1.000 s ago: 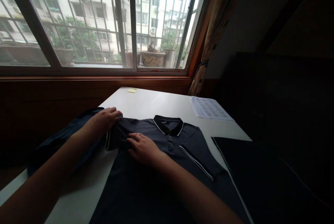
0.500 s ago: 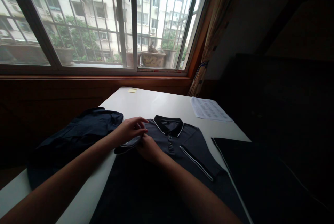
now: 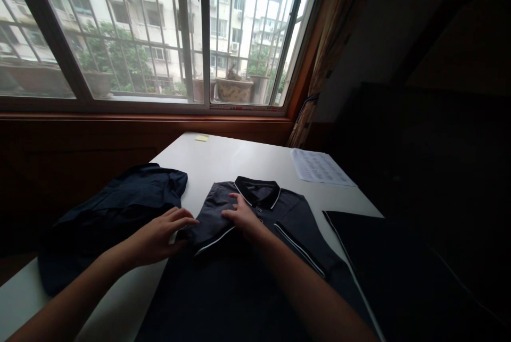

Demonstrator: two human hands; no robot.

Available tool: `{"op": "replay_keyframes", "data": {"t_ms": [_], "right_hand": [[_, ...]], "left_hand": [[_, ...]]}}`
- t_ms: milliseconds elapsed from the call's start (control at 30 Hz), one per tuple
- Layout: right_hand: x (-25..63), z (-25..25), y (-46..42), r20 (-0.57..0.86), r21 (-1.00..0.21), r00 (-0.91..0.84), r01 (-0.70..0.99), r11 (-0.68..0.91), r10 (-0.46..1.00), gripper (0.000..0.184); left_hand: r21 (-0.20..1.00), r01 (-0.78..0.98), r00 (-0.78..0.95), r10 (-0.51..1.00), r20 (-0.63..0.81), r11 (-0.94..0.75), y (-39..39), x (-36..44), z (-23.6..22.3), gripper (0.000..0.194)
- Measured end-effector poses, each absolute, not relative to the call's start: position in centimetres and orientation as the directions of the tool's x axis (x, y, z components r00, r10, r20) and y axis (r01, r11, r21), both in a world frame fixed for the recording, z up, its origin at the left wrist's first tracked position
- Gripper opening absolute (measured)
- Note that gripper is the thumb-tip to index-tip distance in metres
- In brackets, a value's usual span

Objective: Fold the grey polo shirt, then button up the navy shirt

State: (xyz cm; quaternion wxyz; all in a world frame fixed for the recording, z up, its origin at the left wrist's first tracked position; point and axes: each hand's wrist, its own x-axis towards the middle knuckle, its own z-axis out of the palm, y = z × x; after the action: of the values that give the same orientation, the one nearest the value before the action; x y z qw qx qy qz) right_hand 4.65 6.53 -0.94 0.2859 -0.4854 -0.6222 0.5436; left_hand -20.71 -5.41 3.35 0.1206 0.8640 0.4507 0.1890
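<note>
A dark grey polo shirt (image 3: 235,289) lies front up, its black collar edged in white and pointing away from me. Both short sleeves are folded inward across the chest, showing their white-lined cuffs. My left hand (image 3: 163,233) is at the shirt's left edge beside the folded sleeve, thumb and fingers apart. On the chest just below the collar, my right hand (image 3: 244,217) rests with its fingers spread, by the inner end of that sleeve's cuff. It covers part of the button placket.
Dark blue clothing (image 3: 120,203) lies crumpled on the left of the white table (image 3: 247,158). A black item with a pale edge (image 3: 359,235) lies to the right. Printed papers (image 3: 321,166) and a yellow sticky note (image 3: 202,138) are farther back, below a barred window.
The left sleeve, earlier stretched outward, now lies folded in over the chest. My left hand has come back toward me along the shirt's edge; my right hand has shifted right toward the collar.
</note>
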Motion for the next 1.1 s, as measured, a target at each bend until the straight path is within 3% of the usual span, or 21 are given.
{"op": "replay_keyframes", "data": {"t_ms": [200, 367, 633, 933, 1100], "right_hand": [[5.3, 0.1, 6.9, -0.247, -0.888, -0.450, 0.459, -0.015, 0.858, 0.074], [6.2, 1.0, 8.5, -0.202, -0.798, -0.480, 0.585, 0.141, 0.854, 0.067], [3.1, 1.3, 11.8, 0.052, -0.676, -0.415, 0.655, 0.337, 0.908, 0.038], [-0.7, 1.3, 15.9, -0.119, -0.694, -0.407, 0.686, 0.218, 0.906, 0.061], [-1.5, 1.5, 17.0, -0.122, -0.732, -0.469, 0.638, 0.239, 0.875, 0.055]], "left_hand": [[0.231, 0.791, 0.529, 0.823, 0.206, -0.566, -5.6, -20.6, 0.9, 0.045], [0.131, 0.807, 0.545, 0.811, 0.213, -0.576, -5.1, -21.0, 0.6, 0.031], [0.182, 0.831, 0.478, 0.842, 0.248, -0.526, -5.2, -21.4, 0.4, 0.028], [0.215, 0.838, 0.453, 0.858, 0.242, -0.502, -5.3, -21.5, 0.4, 0.020], [0.200, 0.845, 0.452, 0.862, 0.230, -0.497, -5.3, -21.6, -0.2, 0.020]]}}
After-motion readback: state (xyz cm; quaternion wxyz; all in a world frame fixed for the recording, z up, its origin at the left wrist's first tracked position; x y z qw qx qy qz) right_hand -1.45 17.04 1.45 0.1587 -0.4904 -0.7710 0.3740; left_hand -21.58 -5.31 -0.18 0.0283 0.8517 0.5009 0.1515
